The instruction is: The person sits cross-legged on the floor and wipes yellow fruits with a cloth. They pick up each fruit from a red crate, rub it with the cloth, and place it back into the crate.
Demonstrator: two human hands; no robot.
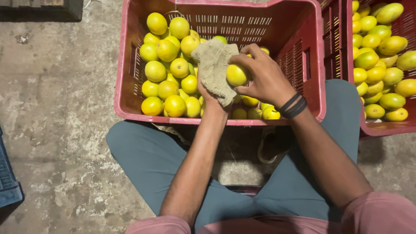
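1. Right hand, frame centre: fingers curled round a round yellow mango.
2. Left hand: closed on a folded beige cloth pressed against it.
3. Red slatted plastic crate beneath, part-filled with mangoes.
4. Risk: a loosened grip could drop the fruit and bruise it.

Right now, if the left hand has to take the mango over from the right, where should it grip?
Probably the mango's bare left flank, coming from the left with the cloth. The right hand covers its right and top; the left hand sits under the cloth beside it.
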